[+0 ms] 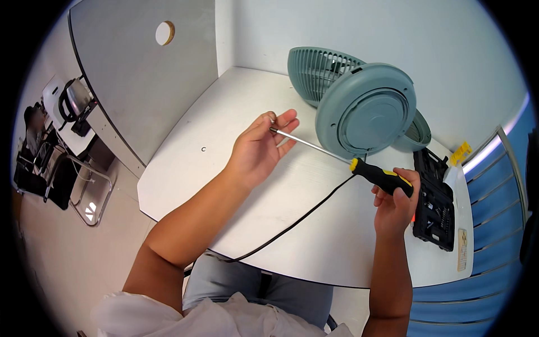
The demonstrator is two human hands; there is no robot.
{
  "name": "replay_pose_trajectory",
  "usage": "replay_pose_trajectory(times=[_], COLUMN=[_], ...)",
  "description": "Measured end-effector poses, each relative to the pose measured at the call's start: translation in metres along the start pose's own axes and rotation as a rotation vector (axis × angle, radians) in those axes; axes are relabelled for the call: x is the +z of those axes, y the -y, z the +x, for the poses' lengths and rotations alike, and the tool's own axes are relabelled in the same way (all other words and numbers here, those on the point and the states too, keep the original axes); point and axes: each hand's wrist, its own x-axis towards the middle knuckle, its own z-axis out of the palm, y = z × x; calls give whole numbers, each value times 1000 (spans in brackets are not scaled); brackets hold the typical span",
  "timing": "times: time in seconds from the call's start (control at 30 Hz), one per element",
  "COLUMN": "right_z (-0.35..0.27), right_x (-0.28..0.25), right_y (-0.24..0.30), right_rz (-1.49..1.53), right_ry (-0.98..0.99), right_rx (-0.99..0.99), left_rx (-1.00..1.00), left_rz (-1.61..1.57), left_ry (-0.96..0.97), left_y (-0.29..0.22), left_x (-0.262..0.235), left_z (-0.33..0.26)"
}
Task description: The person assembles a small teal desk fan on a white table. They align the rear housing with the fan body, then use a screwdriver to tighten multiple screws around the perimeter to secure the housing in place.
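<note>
My right hand (pixel 397 196) is wrapped round the black and yellow handle of a screwdriver (pixel 320 149). Its long metal shaft points up and left toward my left hand (pixel 258 143), which is raised over the table. There, thumb and index finger pinch a small shiny metal piece (pixel 272 120) beside the screwdriver's dark tip; its exact kind is too small to tell. The other left fingers are stretched apart. Just beyond the shaft stands a green fan with its round base (pixel 373 115) tilted toward me and its slatted grille (pixel 317 73) behind.
A black cable (pixel 292 226) crosses the white table (pixel 196 185) to its front edge. A small dark C-shaped piece (pixel 203 149) lies at left. An open black tool case (pixel 434 208) is at right, near a yellow object (pixel 460 153). A grey panel (pixel 151 78) borders the table's left.
</note>
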Motion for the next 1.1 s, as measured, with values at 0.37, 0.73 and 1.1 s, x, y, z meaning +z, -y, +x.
replay_pose_trajectory(times=[0.37, 0.73, 1.1], right_z=[-2, 0, -2], right_x=[3, 2, 6], right_y=[-3, -4, -4], right_rz=[-116, -116, -86], right_ry=[-11, -10, -33], right_rx=[-57, -59, -47], left_rx=[-10, -1, 42], left_rz=[-66, -8, 72], left_ry=[5, -17, -9], left_y=[-3, -2, 0], left_x=[11, 17, 16], left_z=[-5, -6, -6])
